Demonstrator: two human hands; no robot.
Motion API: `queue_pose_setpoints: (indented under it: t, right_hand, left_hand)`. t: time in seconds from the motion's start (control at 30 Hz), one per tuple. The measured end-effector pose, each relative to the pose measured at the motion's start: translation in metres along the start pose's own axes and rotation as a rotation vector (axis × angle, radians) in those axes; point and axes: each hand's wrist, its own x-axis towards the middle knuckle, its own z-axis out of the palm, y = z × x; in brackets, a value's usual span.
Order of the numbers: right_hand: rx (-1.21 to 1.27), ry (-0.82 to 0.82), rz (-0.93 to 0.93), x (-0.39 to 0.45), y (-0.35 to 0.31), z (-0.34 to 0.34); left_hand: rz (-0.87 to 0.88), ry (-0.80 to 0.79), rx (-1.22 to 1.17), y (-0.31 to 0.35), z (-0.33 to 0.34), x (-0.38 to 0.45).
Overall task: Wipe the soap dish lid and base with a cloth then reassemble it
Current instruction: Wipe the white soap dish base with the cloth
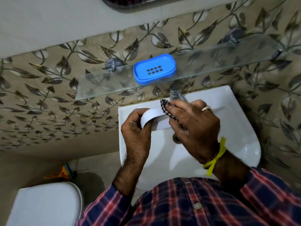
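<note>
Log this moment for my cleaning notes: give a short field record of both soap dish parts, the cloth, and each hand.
lid: white lid, held over the sink
base: blue base, on the glass shelf, apart from the lid
cloth: dark patterned cloth, pressed against the lid
left hand: left hand grips the lid's end
right hand: right hand holds the cloth
stage: lid being wiped; dish not reassembled

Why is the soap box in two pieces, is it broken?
Nothing looks broken. The blue base sits flat on the glass shelf. The left hand holds the white lid over the sink while the right hand rubs it with a cloth. It is apart only for cleaning.
</note>
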Motion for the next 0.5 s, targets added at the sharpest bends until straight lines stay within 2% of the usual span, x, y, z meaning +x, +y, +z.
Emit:
queue_pose_setpoints:
  t: [0.1,0.17,0.23,0.3,0.4,0.5]
  right_hand:
    - [-0.053,0.050,0.026,0.001,0.005,0.006]
    - [-0.061,0.078,0.043,0.005,0.010,0.007]
    - [-0.066,0.083,0.034,0.007,0.008,0.009]
    - [-0.053,0.076,0.006,0.008,0.002,0.010]
    - [-0.041,0.088,-0.045,0.003,-0.005,0.005]
    - [0.011,0.081,-0.091,-0.004,0.003,-0.007]
  left_hand:
    - [-0.231,-0.062,-0.005,0.011,0.003,-0.002]
    - [-0.510,-0.139,-0.231,0.022,0.009,-0.004]
    - [-0.674,-0.175,-0.400,0.028,0.019,-0.003]
    - [-0.683,-0.127,-0.480,0.031,0.029,-0.001]
    - [-0.594,0.045,-0.576,0.030,0.038,0.002]
    - [-0.473,0.083,-0.608,0.020,0.034,0.003]
